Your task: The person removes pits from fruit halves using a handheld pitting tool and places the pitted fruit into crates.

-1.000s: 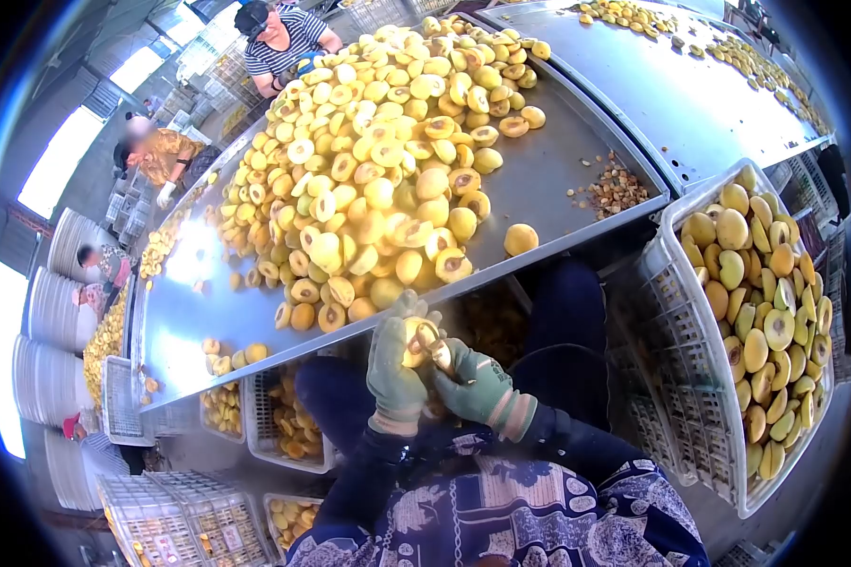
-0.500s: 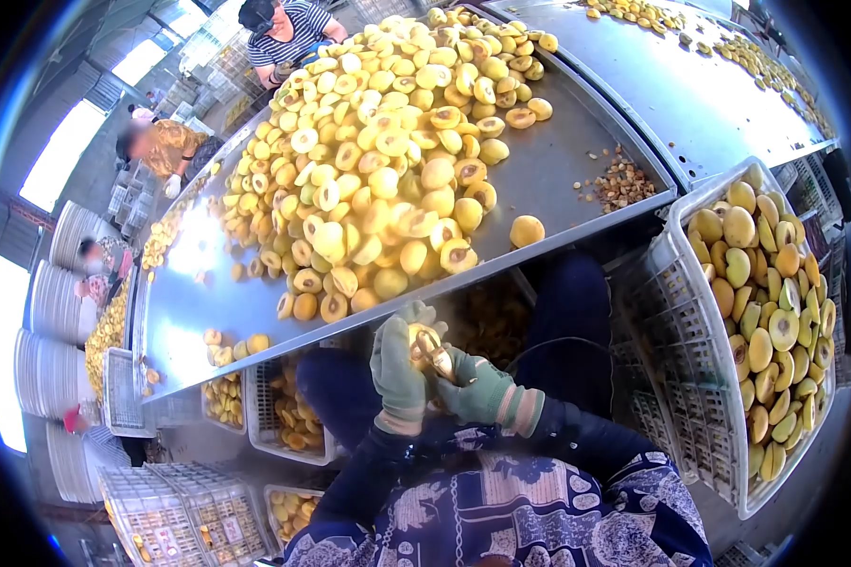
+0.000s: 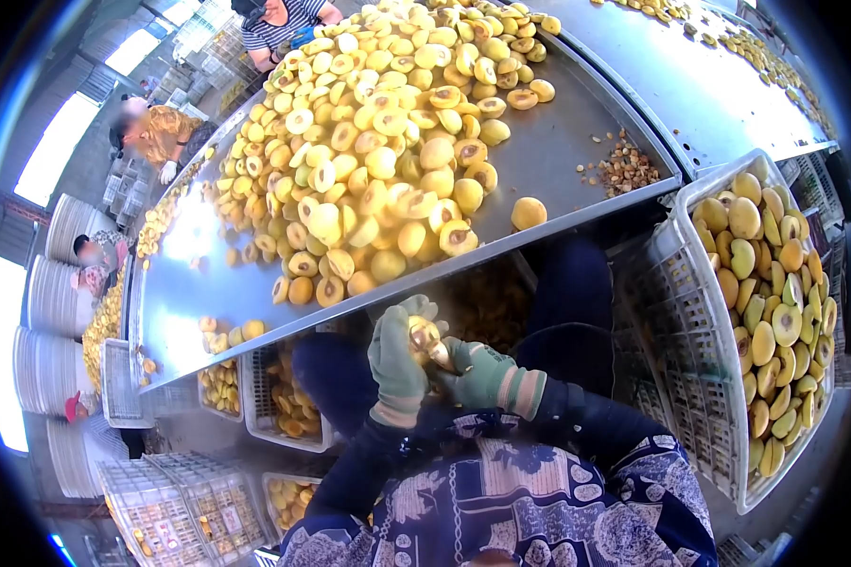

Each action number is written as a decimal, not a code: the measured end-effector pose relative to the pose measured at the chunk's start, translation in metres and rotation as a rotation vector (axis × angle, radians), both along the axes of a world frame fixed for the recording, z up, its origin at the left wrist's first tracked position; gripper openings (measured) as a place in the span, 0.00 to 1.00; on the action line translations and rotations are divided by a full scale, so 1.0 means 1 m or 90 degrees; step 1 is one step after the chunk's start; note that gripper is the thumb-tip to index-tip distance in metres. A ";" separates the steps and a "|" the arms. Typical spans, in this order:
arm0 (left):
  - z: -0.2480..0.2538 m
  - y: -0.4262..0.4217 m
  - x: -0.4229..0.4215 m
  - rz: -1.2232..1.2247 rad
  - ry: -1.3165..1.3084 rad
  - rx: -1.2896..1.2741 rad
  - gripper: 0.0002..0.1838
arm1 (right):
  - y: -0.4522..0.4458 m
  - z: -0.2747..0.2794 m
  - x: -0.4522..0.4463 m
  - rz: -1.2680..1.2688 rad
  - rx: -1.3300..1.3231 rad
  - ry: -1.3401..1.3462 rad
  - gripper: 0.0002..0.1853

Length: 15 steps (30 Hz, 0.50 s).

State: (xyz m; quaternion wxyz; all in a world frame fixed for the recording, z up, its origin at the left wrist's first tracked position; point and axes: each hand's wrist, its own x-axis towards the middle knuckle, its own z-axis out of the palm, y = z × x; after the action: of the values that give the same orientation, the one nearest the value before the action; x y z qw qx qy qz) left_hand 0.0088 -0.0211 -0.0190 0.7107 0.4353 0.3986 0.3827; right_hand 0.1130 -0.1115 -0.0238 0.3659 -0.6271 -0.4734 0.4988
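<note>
Both hands wear green gloves and meet below the table's near edge. My left hand (image 3: pixel 397 364) is wrapped round a yellow halved fruit (image 3: pixel 424 335), its cut side up. My right hand (image 3: pixel 482 376) is closed on a small metal tool (image 3: pixel 438 353) whose end touches the fruit; the tool's shape is mostly hidden by the fingers. Beyond them, a large heap of yellow halved fruit (image 3: pixel 378 161) lies on the metal table (image 3: pixel 558 142). One fruit (image 3: pixel 529 213) lies apart near the rim, and a pile of pits (image 3: pixel 629 168) lies to its right.
A crate of fruit halves (image 3: pixel 704 350) stands at the right. More crates (image 3: pixel 255 402) sit under the table and at the lower left (image 3: pixel 184 510). A co-worker in stripes (image 3: pixel 284 24) is across the table; another in orange (image 3: pixel 165 132) is farther left. Basket stacks (image 3: pixel 47 369) line the left.
The view has shifted slightly. My hands stay together on the fruit, with my right hand's fingers and the tool turned a little at its cut face.
</note>
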 end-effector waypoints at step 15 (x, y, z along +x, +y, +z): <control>0.002 0.006 -0.002 -0.089 0.055 -0.035 0.22 | -0.004 -0.002 0.015 0.095 -0.207 0.548 0.13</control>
State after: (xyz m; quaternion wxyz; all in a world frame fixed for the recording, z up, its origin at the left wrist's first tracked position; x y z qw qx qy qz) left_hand 0.0067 -0.0150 -0.0166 0.7293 0.4586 0.4081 0.3021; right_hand 0.1278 -0.1154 -0.0254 0.3892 -0.3764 -0.2375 0.8065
